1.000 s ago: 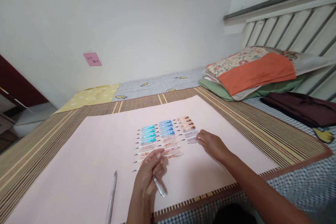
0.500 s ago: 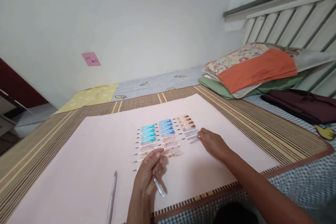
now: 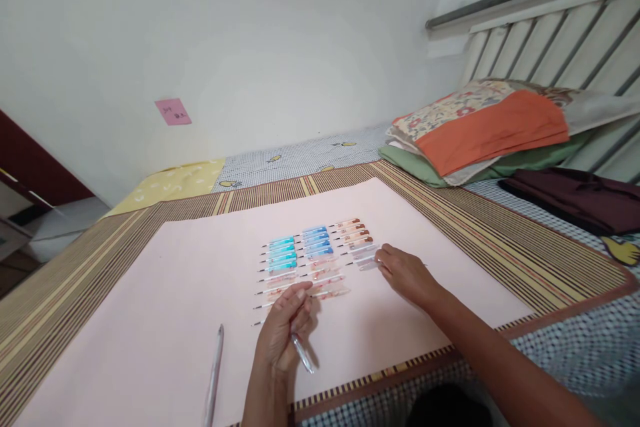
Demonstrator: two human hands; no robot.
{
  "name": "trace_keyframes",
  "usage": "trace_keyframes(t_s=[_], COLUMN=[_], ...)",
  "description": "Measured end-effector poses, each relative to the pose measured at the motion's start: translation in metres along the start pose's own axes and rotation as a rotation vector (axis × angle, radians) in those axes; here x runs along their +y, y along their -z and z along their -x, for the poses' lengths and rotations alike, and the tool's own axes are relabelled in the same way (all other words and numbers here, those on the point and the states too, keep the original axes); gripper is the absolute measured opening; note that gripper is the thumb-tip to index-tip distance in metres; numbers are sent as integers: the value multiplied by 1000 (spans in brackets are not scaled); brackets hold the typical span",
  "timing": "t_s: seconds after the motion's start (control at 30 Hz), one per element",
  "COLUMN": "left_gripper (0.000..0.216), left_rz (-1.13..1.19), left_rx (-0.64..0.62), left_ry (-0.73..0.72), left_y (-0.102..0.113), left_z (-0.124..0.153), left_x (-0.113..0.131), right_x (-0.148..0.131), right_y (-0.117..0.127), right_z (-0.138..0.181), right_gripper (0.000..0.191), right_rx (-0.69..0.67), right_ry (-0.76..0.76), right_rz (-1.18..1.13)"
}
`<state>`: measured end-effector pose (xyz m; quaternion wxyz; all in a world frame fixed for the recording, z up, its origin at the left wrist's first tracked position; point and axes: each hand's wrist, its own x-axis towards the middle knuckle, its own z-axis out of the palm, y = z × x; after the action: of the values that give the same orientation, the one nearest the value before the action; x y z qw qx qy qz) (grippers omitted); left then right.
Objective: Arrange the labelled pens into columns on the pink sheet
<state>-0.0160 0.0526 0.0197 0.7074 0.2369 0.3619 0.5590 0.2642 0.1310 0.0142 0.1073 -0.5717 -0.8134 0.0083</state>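
Note:
Thin pens lie in columns on a pale pink sheet [image 3: 150, 307]. Teal pens [image 3: 280, 253] are at the left, blue pens [image 3: 315, 240] in the middle, and brown-ended pens [image 3: 355, 233] at the right. Below these come several pale, reddish-patterned pens [image 3: 327, 280]. My right hand [image 3: 403, 270] pinches the right end of a pale greyish pen [image 3: 367, 265], low in the right column. Nearer me, my left hand [image 3: 287, 320] curls round a clear pen [image 3: 303, 353], whose end sticks out below the palm. Its fingers hide part of the lower left column.
A longer clear pen [image 3: 214, 373] lies alone on the sheet, left of my left forearm. Under the sheet is a striped mat [image 3: 430, 213] on a bed. Folded bedding [image 3: 490, 133] and a dark folded cloth [image 3: 575, 200] lie at the right, by the headboard [image 3: 545, 47].
The pale greyish pens under my right fingers have shifted very slightly away from me. Both hands stay almost where they were, with the same hold.

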Motion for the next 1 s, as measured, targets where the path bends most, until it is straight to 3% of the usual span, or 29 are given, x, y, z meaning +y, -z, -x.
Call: trace_keyframes(t_s=[0.13,0.33,0.43,0.53,0.67,0.83,1.0], left_gripper=[35,33,33,34,36,37,37], left_rz=[-10,45,54,55,53,51,59], left_rx=[11,0,-3,6,12,16,23], left_ry=[-10,-19,-19,-21,-27,-18,-17], left_y=[-1,-3,-3,-1,1,1,0], left_z=[2,3,4,5,4,5,5], left_x=[4,7,9,11,11,11,10], right_x=[1,-4,-8,-6,5,16,23], right_y=[14,56,47,17,-11,-10,-14], right_z=[5,9,11,14,17,19,18], right_gripper=[14,42,46,46,30,16,12], right_rx=[85,299,224,144,104,65,141], right_ry=[-25,-190,-295,-308,-275,-190,18], right_rz=[-119,-828,-1108,-1310,-1149,-812,-543])
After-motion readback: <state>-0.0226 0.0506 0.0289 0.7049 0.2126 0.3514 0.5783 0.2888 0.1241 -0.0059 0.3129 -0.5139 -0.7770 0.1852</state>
